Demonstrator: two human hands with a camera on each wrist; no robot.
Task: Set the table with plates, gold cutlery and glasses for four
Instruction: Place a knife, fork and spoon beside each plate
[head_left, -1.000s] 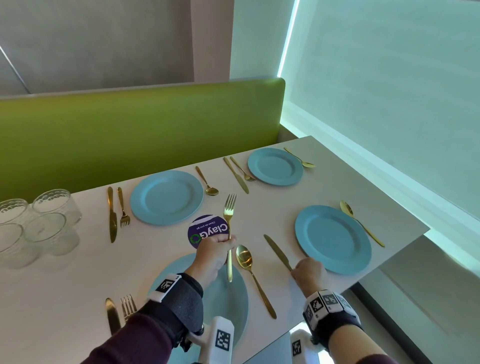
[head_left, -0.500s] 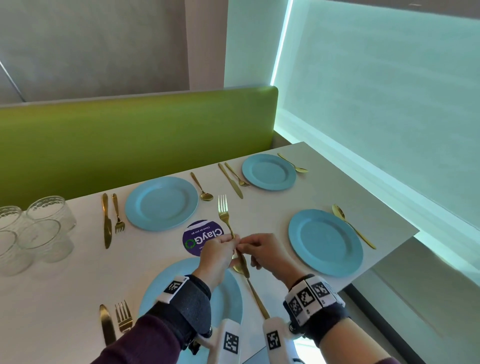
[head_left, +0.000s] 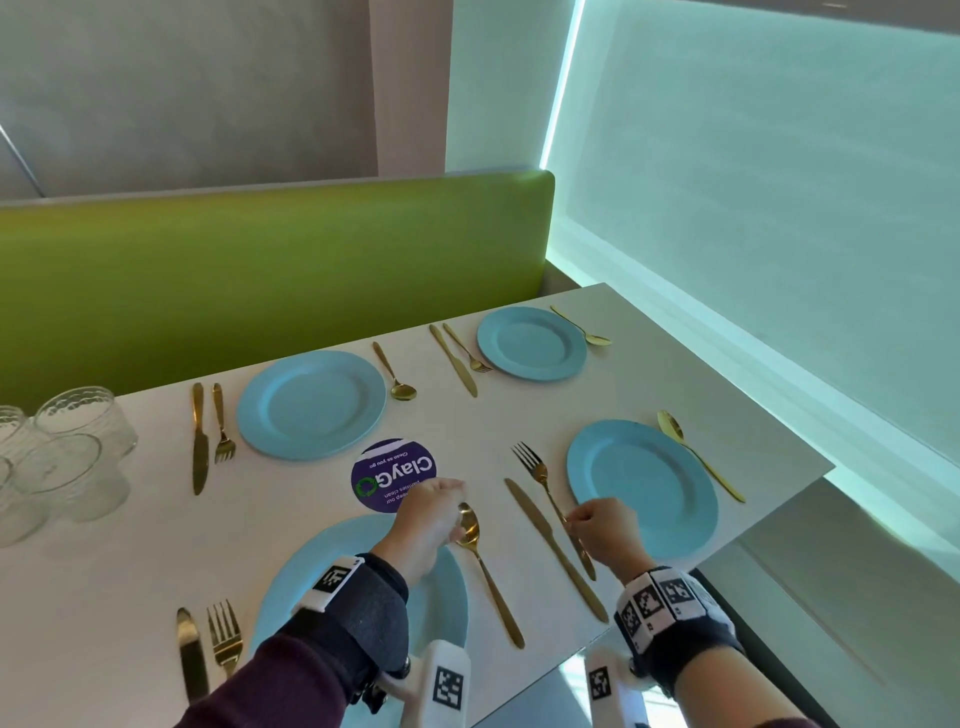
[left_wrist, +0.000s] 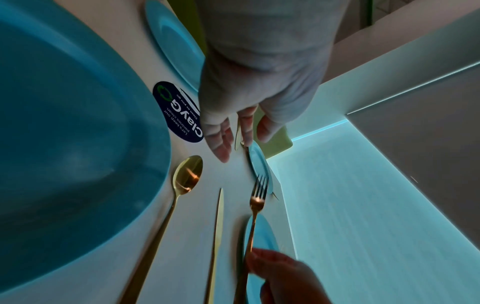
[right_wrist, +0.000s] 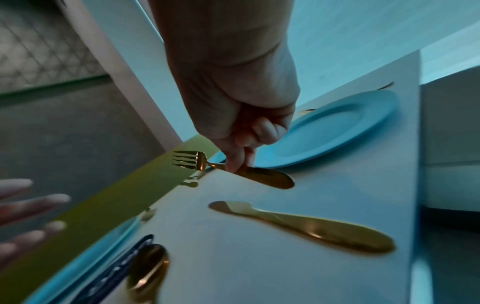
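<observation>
The slim gold metal fork (head_left: 545, 488), pinched at its handle by the right hand (head_left: 605, 527) between the gold table knife (head_left: 553, 545) and the round pale-blue plate (head_left: 644, 486) near the white table's (head_left: 519, 415) right edge, could be knocked askew on release, while the left hand (head_left: 428, 519), fingers loose and empty, could nudge the gold spoon (head_left: 485, 564).

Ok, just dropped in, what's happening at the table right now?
A person is setting a table for four. The right hand pinches a gold fork by its handle, laying it between a knife and the near-right blue plate. The left hand hovers open by a spoon. All four plates have cutlery; the glasses sit clustered at the far left, not yet placed.
</observation>
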